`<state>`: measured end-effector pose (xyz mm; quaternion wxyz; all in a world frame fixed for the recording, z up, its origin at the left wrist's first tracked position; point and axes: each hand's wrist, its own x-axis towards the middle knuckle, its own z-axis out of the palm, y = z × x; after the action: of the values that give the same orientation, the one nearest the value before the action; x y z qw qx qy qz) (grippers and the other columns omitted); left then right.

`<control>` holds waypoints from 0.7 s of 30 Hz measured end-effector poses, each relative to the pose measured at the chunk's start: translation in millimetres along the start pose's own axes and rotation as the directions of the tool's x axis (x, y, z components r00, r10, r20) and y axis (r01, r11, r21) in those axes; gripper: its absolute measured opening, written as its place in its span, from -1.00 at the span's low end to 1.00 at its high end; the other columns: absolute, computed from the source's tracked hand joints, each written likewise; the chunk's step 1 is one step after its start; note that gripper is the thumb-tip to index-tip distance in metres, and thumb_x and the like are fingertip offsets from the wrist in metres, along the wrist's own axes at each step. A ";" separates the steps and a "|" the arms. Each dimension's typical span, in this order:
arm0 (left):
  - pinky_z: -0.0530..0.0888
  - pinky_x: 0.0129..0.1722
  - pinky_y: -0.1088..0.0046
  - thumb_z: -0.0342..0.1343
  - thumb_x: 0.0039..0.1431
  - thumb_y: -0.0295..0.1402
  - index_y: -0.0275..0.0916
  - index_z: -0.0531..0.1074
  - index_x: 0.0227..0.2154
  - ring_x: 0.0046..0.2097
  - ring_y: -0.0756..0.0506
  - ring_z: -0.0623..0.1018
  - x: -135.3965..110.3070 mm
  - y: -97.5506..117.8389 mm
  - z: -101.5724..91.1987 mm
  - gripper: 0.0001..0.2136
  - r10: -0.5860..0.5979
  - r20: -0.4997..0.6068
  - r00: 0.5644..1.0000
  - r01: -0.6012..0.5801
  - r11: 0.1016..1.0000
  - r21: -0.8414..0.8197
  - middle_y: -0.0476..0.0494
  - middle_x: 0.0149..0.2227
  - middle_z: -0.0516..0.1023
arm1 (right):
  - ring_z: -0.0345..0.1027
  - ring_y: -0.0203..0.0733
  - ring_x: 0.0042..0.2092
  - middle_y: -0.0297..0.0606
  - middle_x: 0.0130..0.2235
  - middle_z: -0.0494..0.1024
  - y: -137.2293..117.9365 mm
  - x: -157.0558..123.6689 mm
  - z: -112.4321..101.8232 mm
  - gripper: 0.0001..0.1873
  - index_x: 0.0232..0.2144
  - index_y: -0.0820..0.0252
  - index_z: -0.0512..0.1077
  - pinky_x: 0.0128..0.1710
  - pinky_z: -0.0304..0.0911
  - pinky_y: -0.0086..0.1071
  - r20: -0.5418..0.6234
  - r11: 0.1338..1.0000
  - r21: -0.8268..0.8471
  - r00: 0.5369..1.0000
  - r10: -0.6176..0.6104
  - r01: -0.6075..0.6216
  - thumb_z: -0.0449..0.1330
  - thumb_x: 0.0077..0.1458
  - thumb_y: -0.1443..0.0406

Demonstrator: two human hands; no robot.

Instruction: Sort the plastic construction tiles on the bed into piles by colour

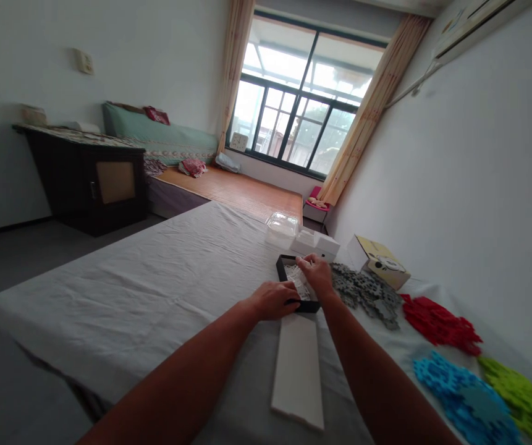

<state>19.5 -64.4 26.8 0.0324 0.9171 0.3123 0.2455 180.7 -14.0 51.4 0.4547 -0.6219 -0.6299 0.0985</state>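
Note:
A shallow black box [283, 267] lies on the cloth-covered table with white shredded-looking filler [299, 285] in it. My left hand [275, 301] is closed on the box's near left edge, its fingers reaching over the rim. Inside the box's far right part, my right hand [316, 272] has its fingers drawn together at the white filler; what they pinch is too small to make out. Just in front of the box a long white flat panel [298, 371] lies on the cloth, between my forearms.
Grey [370, 293], red [442, 324], blue [464, 395] and lime-green [525, 395] piles of interlocking-looking pieces line the right side. Behind them stands a yellow-and-white box [381, 262]. White boxes [314, 244] and a clear plastic container [282, 228] sit beyond the black box.

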 end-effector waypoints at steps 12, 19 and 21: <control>0.33 -0.37 0.56 -0.03 0.14 -0.23 -0.10 0.47 -0.31 -0.30 0.00 0.50 1.1 -0.8 0.7 -0.81 0.002 0.001 1.000 -0.002 0.999 -0.039 0.02 -0.19 0.49 | 0.34 -0.08 -0.10 -0.18 -0.13 0.51 40.4 -47.9 -109.2 -0.45 -0.17 0.14 0.43 -0.07 0.19 -0.20 0.323 0.992 -0.077 0.944 -0.067 0.096 -0.13 0.10 -0.07; 0.32 -0.36 0.55 -0.04 0.15 -0.24 -0.11 0.47 -0.31 -0.27 -0.01 0.51 2.1 -0.9 2.1 -0.80 0.003 -0.008 1.000 -0.003 1.000 -0.027 0.01 -0.22 0.49 | 0.22 -0.04 0.05 -0.19 0.02 0.42 114.8 -128.7 -182.3 -0.44 -0.03 0.08 0.38 0.05 0.12 -0.18 0.487 0.846 -0.490 0.871 0.063 0.213 0.04 0.00 -0.06; 0.32 -0.36 0.56 -0.04 0.15 -0.24 -0.11 0.47 -0.32 -0.27 -0.01 0.51 2.4 -1.4 3.0 -0.80 0.002 -0.010 1.000 -0.002 1.000 -0.025 0.02 -0.22 0.49 | 0.20 -0.06 0.07 -0.20 0.05 0.38 123.8 -146.8 -184.6 -0.45 0.01 0.05 0.34 0.05 0.12 -0.20 0.472 0.823 -0.512 0.881 0.032 0.244 0.04 0.02 -0.03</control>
<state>21.8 -61.6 24.9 0.0419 0.9158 0.3085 0.2537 367.4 -198.1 4.6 0.0956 -0.6484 -0.7547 0.0287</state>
